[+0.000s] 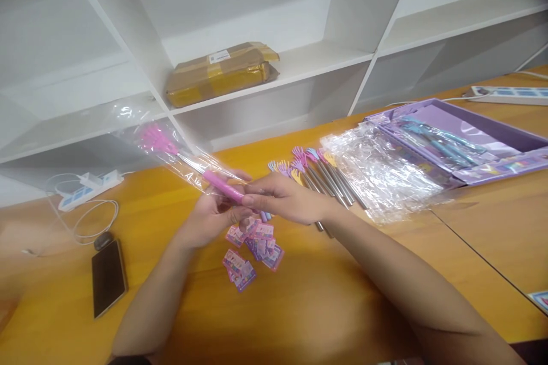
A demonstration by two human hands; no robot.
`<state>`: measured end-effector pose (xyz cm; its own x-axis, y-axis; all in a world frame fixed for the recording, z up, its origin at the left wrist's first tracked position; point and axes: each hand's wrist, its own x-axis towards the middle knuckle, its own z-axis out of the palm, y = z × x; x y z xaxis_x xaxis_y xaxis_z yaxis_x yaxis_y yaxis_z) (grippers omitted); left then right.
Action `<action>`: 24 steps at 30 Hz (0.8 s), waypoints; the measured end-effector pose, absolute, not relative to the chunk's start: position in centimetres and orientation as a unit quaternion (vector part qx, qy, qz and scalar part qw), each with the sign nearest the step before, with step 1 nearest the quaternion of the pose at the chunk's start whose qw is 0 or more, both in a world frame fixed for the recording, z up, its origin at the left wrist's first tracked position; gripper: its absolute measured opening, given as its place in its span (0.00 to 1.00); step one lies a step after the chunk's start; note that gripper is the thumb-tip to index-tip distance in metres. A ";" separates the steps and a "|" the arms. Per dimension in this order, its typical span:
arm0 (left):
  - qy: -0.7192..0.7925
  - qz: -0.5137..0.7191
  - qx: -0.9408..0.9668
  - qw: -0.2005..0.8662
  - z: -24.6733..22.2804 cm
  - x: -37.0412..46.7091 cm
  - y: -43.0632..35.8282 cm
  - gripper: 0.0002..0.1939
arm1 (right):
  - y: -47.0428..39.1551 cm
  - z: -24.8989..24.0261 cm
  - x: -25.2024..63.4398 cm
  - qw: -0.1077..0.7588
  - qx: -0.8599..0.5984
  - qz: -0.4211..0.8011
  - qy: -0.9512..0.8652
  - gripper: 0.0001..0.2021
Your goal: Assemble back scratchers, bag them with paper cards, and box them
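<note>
A pink back scratcher [221,185] with a hand-shaped head and a metal shaft lies inside a clear plastic bag [188,164], tilted up to the left. My left hand [209,214] is closed around the handle end from below. From the right, my right hand [286,197] pinches the same end, thumb on top. Beneath the hands, several small printed cards [261,242] are scattered on the table. Just past my right hand lie several unbagged back scratchers [327,177] with coloured heads and metal shafts, partly hidden by that hand.
A pile of clear plastic bags [385,171] overlaps a purple box [505,131] holding bagged teal items. At left are a phone [109,279], a black mouse-like object [103,240] and a power strip [89,189] with white cables. A taped parcel [222,74] sits on the shelf.
</note>
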<state>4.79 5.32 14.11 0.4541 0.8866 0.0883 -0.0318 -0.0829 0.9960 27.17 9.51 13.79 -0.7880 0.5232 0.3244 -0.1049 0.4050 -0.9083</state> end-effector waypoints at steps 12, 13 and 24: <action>0.410 0.343 0.694 0.483 15.0 4.5 5.6 0.16 | 9.2 13.8 27.0 0.339 -0.142 0.458 -0.809 0.23; 0.421 0.334 0.707 0.460 15.1 4.3 5.6 0.16 | 9.2 13.8 27.0 0.346 -0.141 0.448 -0.812 0.23; 0.362 0.333 0.725 0.482 14.1 4.2 5.9 0.22 | 9.0 13.8 26.8 0.361 -0.122 0.433 -0.817 0.24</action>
<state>4.19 5.86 14.12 0.5161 0.8458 0.1350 0.2032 -0.2740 0.9400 26.75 9.00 13.82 -0.7094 0.5129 0.4834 -0.1130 0.5942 -0.7963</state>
